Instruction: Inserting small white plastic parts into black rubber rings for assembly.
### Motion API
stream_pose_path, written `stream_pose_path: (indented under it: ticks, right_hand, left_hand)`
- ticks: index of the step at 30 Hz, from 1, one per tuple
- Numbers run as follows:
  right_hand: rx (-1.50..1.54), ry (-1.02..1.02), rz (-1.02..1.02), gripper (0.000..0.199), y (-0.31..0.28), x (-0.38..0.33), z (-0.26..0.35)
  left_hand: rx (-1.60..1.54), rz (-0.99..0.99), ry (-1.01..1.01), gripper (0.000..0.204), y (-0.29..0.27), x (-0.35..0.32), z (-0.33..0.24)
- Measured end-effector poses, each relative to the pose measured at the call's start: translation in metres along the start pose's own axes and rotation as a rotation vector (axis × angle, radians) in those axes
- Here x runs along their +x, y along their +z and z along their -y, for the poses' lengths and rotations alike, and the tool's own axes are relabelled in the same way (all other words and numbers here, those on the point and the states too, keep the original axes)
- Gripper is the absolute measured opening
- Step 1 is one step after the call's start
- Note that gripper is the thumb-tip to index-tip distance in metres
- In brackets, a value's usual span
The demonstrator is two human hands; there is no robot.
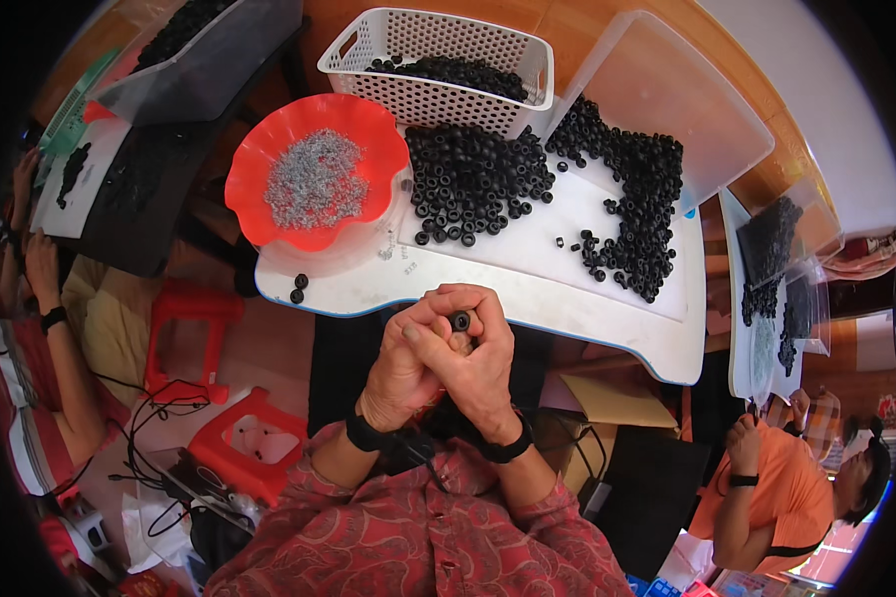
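Observation:
My left hand (396, 366) and my right hand (483, 370) are closed together in front of the table's near edge. Between their fingers shows a small round black plastic part (459, 320) with a hole in its middle. My right fingers curl around it, while the left fingers press in from the other side and are partly hidden. Beyond my hands a large heap of similar black parts (473, 179) lies on the table, with a second heap (639, 214) to its right. A red scalloped bowl (244, 189) at the left holds many small shiny grey pieces (317, 179).
A white perforated basket (433, 109) with black parts stands at the back. Beside it leans a clear plastic bin (712, 109). Two loose black parts (298, 289) lie near the white table's (567, 323) left edge. Red stools (249, 443) and other people (777, 488) are at the sides.

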State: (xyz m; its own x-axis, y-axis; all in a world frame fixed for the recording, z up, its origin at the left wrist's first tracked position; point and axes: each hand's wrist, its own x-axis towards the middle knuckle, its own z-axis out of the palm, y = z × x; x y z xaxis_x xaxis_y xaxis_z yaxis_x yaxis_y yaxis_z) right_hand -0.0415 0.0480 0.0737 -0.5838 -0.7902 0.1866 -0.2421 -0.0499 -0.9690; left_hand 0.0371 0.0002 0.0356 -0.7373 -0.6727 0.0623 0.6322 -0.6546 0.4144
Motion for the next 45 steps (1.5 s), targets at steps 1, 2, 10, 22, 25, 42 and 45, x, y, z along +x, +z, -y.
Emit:
stream_pose_path:
  ticks: [1,2,10,22,25,42,45]
  right_hand:
    - [0.003,-0.001,0.002,0.047,0.0,0.0,0.003]
    - [0.033,0.047,0.024,0.044,-0.001,-0.001,0.007]
    - [0.072,0.034,0.032,0.041,-0.003,-0.001,-0.001]
    - [0.134,0.031,0.034,0.044,-0.009,-0.003,-0.001]
    - [0.273,-0.041,0.059,0.041,-0.015,-0.005,-0.011]
    - [0.883,0.208,0.118,0.034,-0.048,0.005,-0.021]
    - [0.89,0.192,0.104,0.031,-0.05,0.004,-0.021]
  left_hand:
    - [0.003,-0.001,0.002,0.032,0.0,0.0,-0.001]
    - [0.012,-0.007,-0.007,0.031,0.0,-0.001,-0.002]
    - [0.11,-0.054,-0.023,0.024,0.002,-0.004,0.0]
    - [0.038,0.031,-0.041,0.033,0.004,0.004,-0.001]
    - [0.113,-0.053,0.02,0.029,0.008,0.005,0.003]
    - [0.755,0.009,0.087,0.029,0.028,0.017,-0.003]
    - [0.754,-0.013,-0.004,0.026,0.03,0.019,-0.005]
